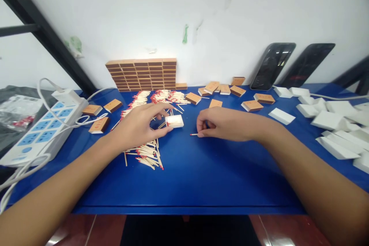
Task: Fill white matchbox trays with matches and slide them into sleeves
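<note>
My left hand (141, 125) holds a small white matchbox tray (174, 121) full of matches between thumb and fingers, just above the blue table (201, 169). My right hand (221, 123) is to its right, fingers curled, pinching a single red-tipped match (193, 134) that lies on the table. Loose matches (147, 153) are scattered under and below my left hand, and more lie in a heap (161, 97) behind it.
A stack of brown matchbox sleeves (144, 73) stands against the wall, with loose sleeves (230, 94) scattered along the back. White inner trays (331, 123) pile at the right. A white power strip (43, 127) with cables lies at the left. Two dark phones (272, 65) lean on the wall.
</note>
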`<state>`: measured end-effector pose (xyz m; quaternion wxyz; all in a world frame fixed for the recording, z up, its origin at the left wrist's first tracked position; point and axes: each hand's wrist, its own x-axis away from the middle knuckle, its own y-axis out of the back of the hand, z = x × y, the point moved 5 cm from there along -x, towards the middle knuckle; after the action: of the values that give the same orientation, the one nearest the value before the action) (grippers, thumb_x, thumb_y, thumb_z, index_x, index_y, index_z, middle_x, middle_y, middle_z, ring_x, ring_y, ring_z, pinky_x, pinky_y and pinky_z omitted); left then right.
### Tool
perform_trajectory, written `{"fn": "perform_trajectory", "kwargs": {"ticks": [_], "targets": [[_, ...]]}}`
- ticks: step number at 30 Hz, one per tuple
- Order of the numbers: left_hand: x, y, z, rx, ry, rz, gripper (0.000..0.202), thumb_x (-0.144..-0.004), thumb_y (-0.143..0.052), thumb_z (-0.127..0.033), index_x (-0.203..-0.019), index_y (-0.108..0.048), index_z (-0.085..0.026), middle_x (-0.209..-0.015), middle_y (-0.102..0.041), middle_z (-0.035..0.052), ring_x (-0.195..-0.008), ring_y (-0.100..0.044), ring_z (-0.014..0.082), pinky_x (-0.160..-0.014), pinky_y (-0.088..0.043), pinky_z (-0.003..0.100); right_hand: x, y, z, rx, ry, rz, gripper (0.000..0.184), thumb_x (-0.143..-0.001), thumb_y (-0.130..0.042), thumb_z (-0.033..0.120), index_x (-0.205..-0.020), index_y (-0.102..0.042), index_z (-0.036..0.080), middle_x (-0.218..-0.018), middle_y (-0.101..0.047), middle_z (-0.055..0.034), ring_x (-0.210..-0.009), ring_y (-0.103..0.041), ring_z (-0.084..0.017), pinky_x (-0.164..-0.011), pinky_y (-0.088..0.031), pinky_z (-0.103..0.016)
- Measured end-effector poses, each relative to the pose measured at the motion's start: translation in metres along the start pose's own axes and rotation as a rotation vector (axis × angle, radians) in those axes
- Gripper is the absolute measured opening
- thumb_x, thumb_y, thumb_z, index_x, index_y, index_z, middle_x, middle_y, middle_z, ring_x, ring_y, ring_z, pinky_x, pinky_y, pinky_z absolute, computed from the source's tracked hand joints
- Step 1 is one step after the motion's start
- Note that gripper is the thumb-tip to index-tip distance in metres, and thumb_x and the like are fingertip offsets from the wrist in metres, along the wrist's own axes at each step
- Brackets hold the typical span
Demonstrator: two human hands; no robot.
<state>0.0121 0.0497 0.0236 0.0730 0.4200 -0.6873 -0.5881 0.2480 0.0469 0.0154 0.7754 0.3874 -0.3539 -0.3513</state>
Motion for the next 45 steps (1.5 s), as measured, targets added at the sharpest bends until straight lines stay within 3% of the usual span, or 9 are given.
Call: {"fn": "perform_trajectory", "kwargs": {"ticks": [3, 7, 11, 15, 19, 25, 35, 41, 45], "targets": [[0.000, 0.000, -0.004, -0.016, -0.018, 0.001, 0.048, -0.095, -0.076, -0.041, -0.139, -0.066, -0.024, -0.112, -0.080, 0.0032, -0.100, -0.077, 0.0215, -0.079, -0.058, 0.029, -0.001, -0.001, -0.002, 0.029, 0.067, -0.067, 0.011, -0.094, -0.068, 0.027, -0.087, -0.076, 0.026, -0.088, -0.076, -0.0044, -0.068, -0.064, -0.019, -0.060, -0.042, -0.033], [-0.001, 0.003, -0.007, -0.026, -0.022, -0.007, 0.050, -0.095, -0.075, -0.044, -0.140, -0.065, -0.025, -0.114, -0.080, 0.0026, -0.101, -0.077, 0.0219, -0.084, -0.059, 0.031, -0.009, 0.009, -0.005, 0.060, 0.152, -0.307, 0.013, -0.099, -0.064, 0.030, -0.090, -0.072, 0.023, -0.084, -0.074, -0.0046, -0.069, -0.062, -0.019, -0.062, -0.041, -0.033], [0.000, 0.003, -0.003, -0.027, -0.005, -0.011, 0.049, -0.095, -0.075, -0.041, -0.140, -0.065, -0.024, -0.109, -0.080, 0.0037, -0.099, -0.077, 0.0222, -0.083, -0.059, 0.032, -0.019, 0.022, -0.014, 0.050, 0.100, -0.552, 0.009, -0.096, -0.065, 0.023, -0.098, -0.073, 0.019, -0.084, -0.074, -0.0053, -0.073, -0.063, -0.020, -0.067, -0.042, -0.032], [0.003, -0.005, 0.000, 0.002, -0.032, 0.028, 0.047, -0.096, -0.075, -0.038, -0.140, -0.063, -0.026, -0.115, -0.078, 0.0037, -0.100, -0.075, 0.0218, -0.084, -0.059, 0.033, -0.034, 0.030, -0.021, -0.040, 0.031, -0.675, 0.016, -0.096, -0.064, 0.024, -0.098, -0.078, 0.016, -0.084, -0.075, -0.0063, -0.072, -0.062, -0.019, -0.068, -0.043, -0.033], [0.005, -0.010, -0.002, -0.009, -0.045, 0.027, 0.048, -0.097, -0.074, -0.038, -0.141, -0.062, -0.026, -0.114, -0.077, 0.0039, -0.100, -0.073, 0.0226, -0.082, -0.059, 0.035, -0.057, 0.036, -0.022, -0.134, -0.032, -0.656, 0.018, -0.094, -0.069, 0.029, -0.088, -0.080, 0.016, -0.077, -0.076, -0.0066, -0.068, -0.063, -0.018, -0.064, -0.045, -0.033], [0.005, -0.011, -0.002, 0.029, -0.081, -0.031, 0.045, -0.098, -0.074, -0.037, -0.140, -0.061, -0.024, -0.113, -0.078, 0.0061, -0.101, -0.074, 0.0239, -0.089, -0.062, 0.041, -0.075, 0.043, -0.021, -0.018, -0.115, -0.648, 0.011, -0.091, -0.072, 0.021, -0.083, -0.077, 0.017, -0.082, -0.080, -0.0086, -0.075, -0.069, -0.020, -0.067, -0.046, -0.033], [0.008, -0.018, -0.002, 0.040, -0.061, -0.044, 0.045, -0.100, -0.072, -0.040, -0.139, -0.064, -0.019, -0.121, -0.078, 0.0141, -0.112, -0.075, 0.0319, -0.096, -0.063, 0.050, -0.098, 0.021, 0.004, 0.127, -0.063, -0.521, 0.012, -0.096, -0.067, 0.014, -0.089, -0.076, 0.017, -0.097, -0.080, -0.0111, -0.088, -0.071, -0.022, -0.073, -0.043, -0.032], [0.007, -0.018, -0.001, 0.066, -0.053, -0.048, 0.043, -0.100, -0.072, -0.039, -0.139, -0.063, -0.021, -0.122, -0.078, 0.0122, -0.108, -0.075, 0.0293, -0.094, -0.063, 0.048, -0.097, 0.017, 0.000, 0.175, -0.013, -0.480, 0.012, -0.102, -0.060, 0.015, -0.098, -0.072, 0.014, -0.112, -0.075, -0.0160, -0.097, -0.068, -0.024, -0.079, -0.042, -0.032], [0.006, -0.015, 0.003, 0.082, -0.021, -0.051, 0.042, -0.100, -0.073, -0.037, -0.138, -0.062, -0.023, -0.124, -0.078, 0.0092, -0.106, -0.076, 0.0265, -0.096, -0.063, 0.047, -0.084, 0.019, -0.003, 0.121, 0.059, -0.478, 0.009, -0.104, -0.059, 0.016, -0.101, -0.068, 0.015, -0.107, -0.074, -0.0120, -0.095, -0.065, -0.021, -0.082, -0.044, -0.031]]}}
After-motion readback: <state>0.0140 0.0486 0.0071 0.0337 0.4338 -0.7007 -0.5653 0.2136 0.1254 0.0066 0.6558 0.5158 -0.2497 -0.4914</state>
